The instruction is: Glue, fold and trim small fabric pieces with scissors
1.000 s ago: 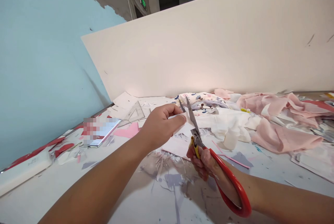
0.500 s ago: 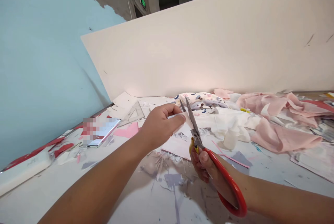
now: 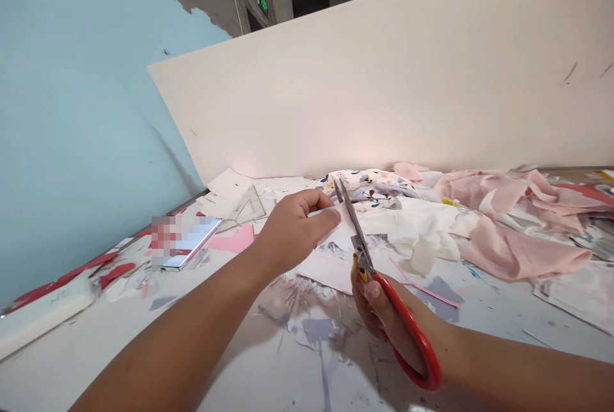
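Note:
My left hand (image 3: 307, 226) pinches a small white piece, paper or thin cloth (image 3: 341, 233), between thumb and fingers; its exact material I cannot make out. Around the red-handled scissors (image 3: 410, 332) my right hand (image 3: 377, 309) is closed, with the blades pointing up and away from me. The blades are nearly together and cross the right edge of the white piece, close to my left fingertips. Just below the piece lie a pale pink sheet (image 3: 326, 271) and thin cut shreds (image 3: 300, 297).
On the left lie a phone (image 3: 196, 242), a pink paper (image 3: 235, 239), red scraps (image 3: 118, 274) and a clear set square (image 3: 249, 204). Floral cloth (image 3: 378, 182) and crumpled pink cloth (image 3: 522, 249) spread at the back and right. A cream board (image 3: 364, 92) stands behind the table.
The scissor blades have come closer together, and the red handle has swung slightly left and up. My left hand stays in place with the white piece.

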Action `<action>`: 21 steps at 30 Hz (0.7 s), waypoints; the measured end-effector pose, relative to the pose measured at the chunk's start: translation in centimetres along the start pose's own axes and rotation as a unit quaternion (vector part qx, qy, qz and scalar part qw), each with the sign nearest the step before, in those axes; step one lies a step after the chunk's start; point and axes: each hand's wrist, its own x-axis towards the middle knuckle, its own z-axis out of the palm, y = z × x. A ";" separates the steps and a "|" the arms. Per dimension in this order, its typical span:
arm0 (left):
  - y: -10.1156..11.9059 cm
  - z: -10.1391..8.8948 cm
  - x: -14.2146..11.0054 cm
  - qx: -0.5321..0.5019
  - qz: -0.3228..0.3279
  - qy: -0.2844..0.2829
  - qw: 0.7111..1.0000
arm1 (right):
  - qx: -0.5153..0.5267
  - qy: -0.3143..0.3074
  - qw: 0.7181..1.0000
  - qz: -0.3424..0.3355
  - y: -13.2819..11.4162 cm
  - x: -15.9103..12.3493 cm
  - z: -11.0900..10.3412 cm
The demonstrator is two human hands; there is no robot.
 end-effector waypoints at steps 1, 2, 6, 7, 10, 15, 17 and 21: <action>0.0 0.0 0.0 0.000 -0.001 0.002 1.000 | 0.002 0.003 1.000 0.003 0.1 0.0 0.0; 0.0 0.0 0.0 0.000 -0.003 0.002 1.000 | 0.003 0.005 1.000 0.005 0.1 0.0 0.0; 0.1 0.0 0.0 -0.004 -0.006 -0.001 1.000 | -0.016 0.007 1.000 -0.008 -0.3 0.0 0.0; 0.0 0.0 0.0 -0.005 -0.004 -0.001 1.000 | -0.027 0.008 1.000 -0.014 -0.4 0.0 0.0; 0.0 -0.1 0.0 -0.010 0.002 -0.003 1.000 | -0.039 0.011 0.999 -0.021 -0.4 0.1 -0.1; 0.1 -0.1 0.0 -0.016 0.002 -0.007 1.000 | 0.008 0.020 1.000 -0.003 0.6 0.4 -0.1; 0.1 -0.2 0.0 -0.017 -0.002 -0.011 1.000 | 0.036 0.041 0.998 0.001 1.0 0.6 0.0; -0.2 -0.1 0.0 -0.001 -0.020 -0.056 0.998 | 0.139 0.055 0.989 -0.007 1.5 0.8 0.1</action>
